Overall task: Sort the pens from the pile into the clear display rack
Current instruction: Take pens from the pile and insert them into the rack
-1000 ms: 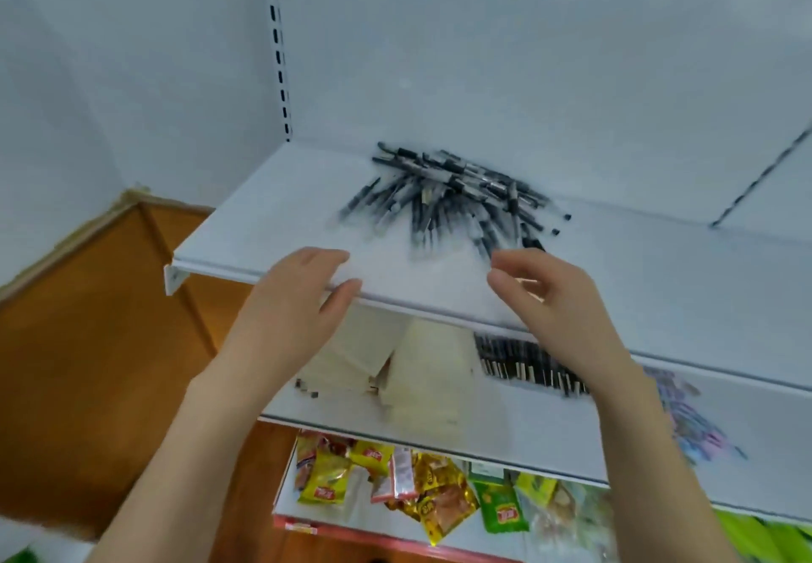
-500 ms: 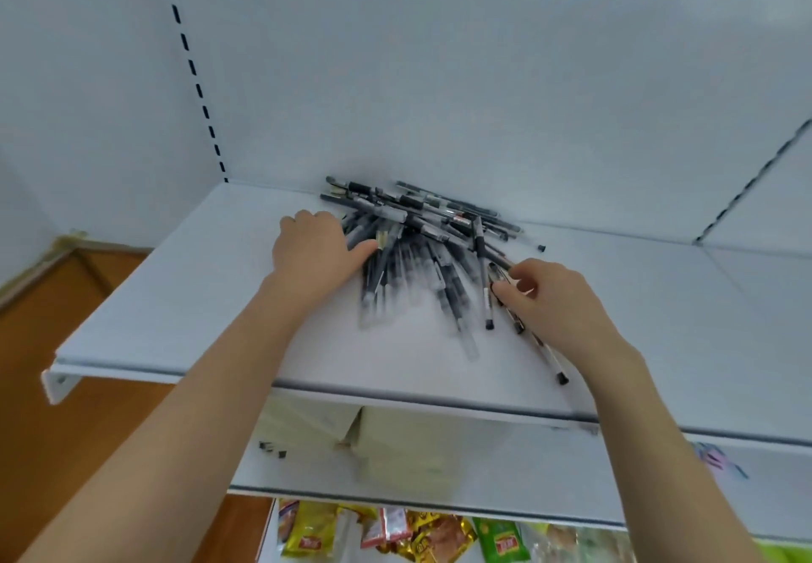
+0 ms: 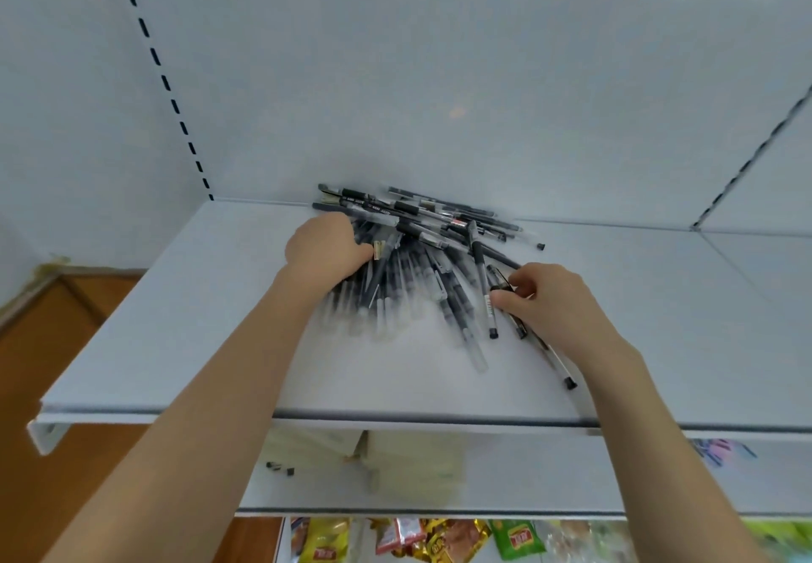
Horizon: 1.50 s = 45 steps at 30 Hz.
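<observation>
A pile of black and clear pens (image 3: 422, 255) lies on the white upper shelf (image 3: 197, 321), close to the back wall. My left hand (image 3: 327, 250) rests on the pile's left side, its fingers curled down among the pens. My right hand (image 3: 549, 299) is at the pile's right edge and pinches a black pen (image 3: 501, 283) between thumb and fingers. Several pens (image 3: 558, 360) stick out beneath that hand toward the shelf's front. The clear display rack is not plainly in view.
A lower white shelf (image 3: 571, 479) holds pale boxes (image 3: 413, 452), some small black caps (image 3: 279, 468) and a few coloured pens (image 3: 720, 450) at the right. Snack packets (image 3: 439, 538) hang below. A brown wooden panel (image 3: 66, 342) stands at the left.
Both hands rose from the shelf's front edge onto the pile. The left settled on the pens' left side; the right closed on a pen at the right.
</observation>
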Each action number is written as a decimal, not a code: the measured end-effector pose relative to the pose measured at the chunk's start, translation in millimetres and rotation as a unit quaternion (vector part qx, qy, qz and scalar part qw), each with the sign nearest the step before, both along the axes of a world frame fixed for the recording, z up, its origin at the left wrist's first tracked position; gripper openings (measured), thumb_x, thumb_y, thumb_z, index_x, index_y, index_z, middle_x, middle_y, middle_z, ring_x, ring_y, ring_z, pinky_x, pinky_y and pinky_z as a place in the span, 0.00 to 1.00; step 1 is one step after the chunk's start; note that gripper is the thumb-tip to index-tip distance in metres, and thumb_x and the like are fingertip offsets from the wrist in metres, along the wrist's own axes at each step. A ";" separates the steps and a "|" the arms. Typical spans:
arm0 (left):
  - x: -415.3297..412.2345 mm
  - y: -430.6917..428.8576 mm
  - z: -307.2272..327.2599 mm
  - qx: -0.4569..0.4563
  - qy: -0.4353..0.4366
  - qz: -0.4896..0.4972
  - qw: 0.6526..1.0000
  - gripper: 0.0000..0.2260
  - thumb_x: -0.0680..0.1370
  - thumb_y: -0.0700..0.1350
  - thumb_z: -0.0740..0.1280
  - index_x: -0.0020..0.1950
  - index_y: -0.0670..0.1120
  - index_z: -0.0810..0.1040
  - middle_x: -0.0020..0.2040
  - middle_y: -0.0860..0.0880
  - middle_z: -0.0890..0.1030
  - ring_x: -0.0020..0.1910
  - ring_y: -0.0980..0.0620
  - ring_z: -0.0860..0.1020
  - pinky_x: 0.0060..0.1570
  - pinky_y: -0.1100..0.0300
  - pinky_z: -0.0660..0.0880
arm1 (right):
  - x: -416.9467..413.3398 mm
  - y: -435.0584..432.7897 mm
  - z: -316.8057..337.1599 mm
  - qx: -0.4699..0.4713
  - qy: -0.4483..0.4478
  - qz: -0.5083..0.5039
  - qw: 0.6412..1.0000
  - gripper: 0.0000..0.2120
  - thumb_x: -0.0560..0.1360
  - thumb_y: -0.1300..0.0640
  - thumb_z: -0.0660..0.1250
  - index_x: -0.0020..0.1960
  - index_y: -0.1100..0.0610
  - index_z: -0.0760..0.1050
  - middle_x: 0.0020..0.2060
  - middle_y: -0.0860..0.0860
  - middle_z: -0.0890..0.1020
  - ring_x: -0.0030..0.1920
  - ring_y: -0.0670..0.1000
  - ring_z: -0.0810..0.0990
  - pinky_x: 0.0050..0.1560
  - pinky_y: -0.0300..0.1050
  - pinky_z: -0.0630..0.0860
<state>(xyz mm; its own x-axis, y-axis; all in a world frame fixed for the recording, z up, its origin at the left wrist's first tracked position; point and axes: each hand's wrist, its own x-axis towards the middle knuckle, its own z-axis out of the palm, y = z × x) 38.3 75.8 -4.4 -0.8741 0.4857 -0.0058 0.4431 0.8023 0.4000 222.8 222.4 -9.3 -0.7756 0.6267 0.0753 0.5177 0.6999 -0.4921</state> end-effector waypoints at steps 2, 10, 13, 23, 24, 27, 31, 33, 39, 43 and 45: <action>1.3 -0.4 -1.0 0.004 0.017 -0.004 1.000 0.15 0.75 0.49 0.65 0.32 0.45 0.65 0.32 0.49 0.68 0.40 0.45 0.71 0.40 0.58 0.67 | -0.8 0.0 -0.7 0.005 0.004 0.000 1.000 0.17 0.73 0.51 0.67 0.49 0.66 0.76 0.44 0.62 0.81 0.46 0.61 0.78 0.47 0.53 0.75; 1.6 -6.2 -2.5 0.086 -0.018 -0.017 0.996 0.13 0.74 0.42 0.64 0.33 0.41 0.63 0.38 0.47 0.72 0.43 0.44 0.72 0.39 0.59 0.64 | -6.9 -4.5 -3.8 -0.003 0.005 -0.003 1.000 0.19 0.72 0.50 0.68 0.43 0.68 0.74 0.32 0.59 0.75 0.33 0.57 0.69 0.34 0.44 0.63; 2.7 -12.5 3.6 0.100 -0.038 -0.030 0.994 0.16 0.75 0.41 0.64 0.31 0.43 0.61 0.31 0.49 0.65 0.35 0.49 0.67 0.30 0.57 0.59 | -8.0 -2.9 -1.8 -0.016 0.000 0.002 1.000 0.22 0.72 0.49 0.68 0.46 0.70 0.75 0.34 0.62 0.77 0.34 0.60 0.73 0.36 0.47 0.70; 0.6 -42.3 3.8 0.166 -0.168 -0.060 0.970 0.15 0.75 0.43 0.65 0.32 0.42 0.64 0.29 0.44 0.66 0.28 0.48 0.66 0.31 0.60 0.63 | -9.5 4.0 13.8 -0.040 0.079 -0.009 0.996 0.14 0.73 0.56 0.65 0.43 0.69 0.76 0.33 0.63 0.76 0.33 0.51 0.71 0.43 0.54 0.78; 0.5 -44.9 2.8 0.197 -0.197 -0.065 0.958 0.13 0.75 0.43 0.66 0.34 0.41 0.66 0.30 0.42 0.68 0.29 0.48 0.69 0.34 0.58 0.66 | -10.8 2.6 18.6 -0.048 0.106 -0.013 0.993 0.13 0.73 0.56 0.65 0.43 0.68 0.76 0.34 0.62 0.78 0.33 0.51 0.72 0.43 0.54 0.78; 6.1 -50.7 3.9 0.290 -0.280 -0.067 0.913 0.07 0.76 0.39 0.65 0.40 0.39 0.70 0.33 0.40 0.73 0.25 0.47 0.75 0.37 0.51 0.74 | -21.3 -6.2 29.4 -0.114 0.173 -0.003 0.978 0.09 0.74 0.57 0.63 0.40 0.62 0.76 0.31 0.55 0.77 0.32 0.49 0.74 0.28 0.42 0.75; 23.4 -51.3 11.4 0.358 -0.310 -0.092 0.876 0.08 0.77 0.38 0.63 0.38 0.39 0.70 0.30 0.44 0.73 0.22 0.53 0.74 0.28 0.59 0.76 | -41.7 -20.7 35.1 -0.212 0.220 0.010 0.952 0.06 0.76 0.59 0.60 0.42 0.57 0.73 0.33 0.51 0.80 0.30 0.47 0.75 0.25 0.36 0.72; 28.0 -50.2 13.4 0.383 -0.305 -0.100 0.866 0.08 0.78 0.38 0.63 0.39 0.40 0.70 0.29 0.45 0.72 0.22 0.54 0.73 0.27 0.61 0.76 | -50.8 -27.6 36.7 -0.246 0.226 0.012 0.943 0.05 0.77 0.59 0.59 0.44 0.57 0.72 0.33 0.51 0.80 0.29 0.48 0.75 0.26 0.39 0.72; 35.3 -38.2 19.0 0.444 -0.269 -0.121 0.846 0.07 0.77 0.39 0.63 0.39 0.42 0.71 0.30 0.47 0.74 0.24 0.56 0.74 0.27 0.64 0.74 | -74.4 -39.1 43.2 -0.293 0.243 0.030 0.924 0.05 0.78 0.58 0.58 0.47 0.58 0.71 0.37 0.52 0.79 0.34 0.51 0.75 0.25 0.37 0.73; 41.2 -30.8 23.5 0.463 -0.264 -0.128 0.836 0.03 0.77 0.38 0.64 0.43 0.43 0.73 0.33 0.48 0.77 0.26 0.57 0.76 0.29 0.65 0.75 | -86.0 -41.4 49.9 -0.310 0.268 0.027 0.912 0.09 0.77 0.54 0.62 0.51 0.60 0.73 0.41 0.53 0.81 0.37 0.50 0.77 0.29 0.37 0.74; 42.5 -28.2 24.7 0.471 -0.265 -0.132 0.831 0.01 0.77 0.38 0.64 0.47 0.42 0.74 0.33 0.48 0.77 0.26 0.58 0.77 0.28 0.66 0.74 | -89.4 -42.5 54.0 -0.333 0.285 0.021 0.899 0.11 0.76 0.54 0.64 0.52 0.61 0.73 0.41 0.52 0.81 0.36 0.50 0.77 0.29 0.37 0.75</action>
